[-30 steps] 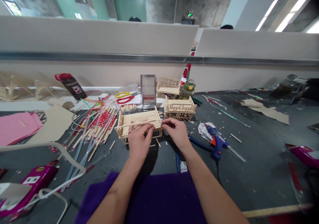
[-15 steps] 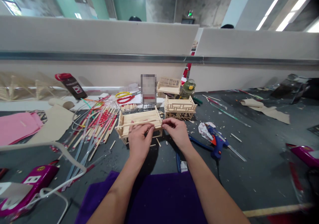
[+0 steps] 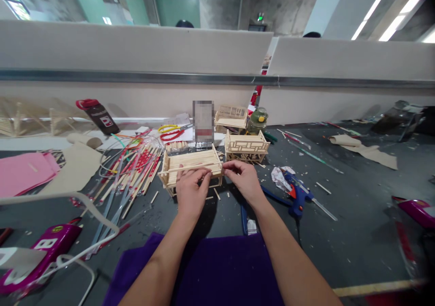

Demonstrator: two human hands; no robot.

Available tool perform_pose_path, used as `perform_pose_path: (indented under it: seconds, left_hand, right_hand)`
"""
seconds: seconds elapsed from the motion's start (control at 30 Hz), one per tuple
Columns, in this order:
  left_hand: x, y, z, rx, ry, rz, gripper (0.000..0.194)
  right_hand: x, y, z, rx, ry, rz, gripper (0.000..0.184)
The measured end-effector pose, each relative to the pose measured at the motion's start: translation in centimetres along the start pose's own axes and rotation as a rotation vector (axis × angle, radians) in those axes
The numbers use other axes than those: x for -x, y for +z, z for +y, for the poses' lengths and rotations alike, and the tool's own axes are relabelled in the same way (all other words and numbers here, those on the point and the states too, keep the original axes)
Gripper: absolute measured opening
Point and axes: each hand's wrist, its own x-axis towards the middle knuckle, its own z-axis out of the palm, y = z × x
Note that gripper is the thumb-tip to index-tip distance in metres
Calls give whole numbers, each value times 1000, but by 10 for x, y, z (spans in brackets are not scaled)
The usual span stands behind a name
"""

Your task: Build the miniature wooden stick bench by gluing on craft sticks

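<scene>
A miniature bench [image 3: 193, 161] made of thin wooden sticks stands on the dark table in front of me. My left hand [image 3: 192, 183] is closed over its near side, with fingers on the long stick rail along that edge. At the right end of this rail, the thumb and fingertips of my right hand [image 3: 242, 178] are pinched together at the bench's near corner post. Whether they also hold a tiny loose piece is too small to see. Just behind, to the right, are a second stick bench [image 3: 247, 146] and a third one [image 3: 231, 117].
Right of my hands lie a blue glue gun [image 3: 299, 197] and blue-handled pliers [image 3: 244, 217]. Red-tipped sticks [image 3: 144, 165] are heaped at left, near scissors [image 3: 171, 133] and a bottle [image 3: 98, 116]. A blurred upright screen [image 3: 203, 122] stands behind the bench. A white bent frame [image 3: 84, 199] crosses the lower left.
Both hands keep nearly the same hold at the bench's near rail. The whole view has shifted very slightly; nothing else has visibly moved.
</scene>
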Motion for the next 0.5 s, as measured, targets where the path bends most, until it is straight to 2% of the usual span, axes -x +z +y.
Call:
perform_pose_path:
  seconds: [0.5]
  left_hand:
    - [2, 1, -2, 2, 1, 17, 14]
  right_hand:
    - [-1, -1, 5, 35, -24, 7, 18]
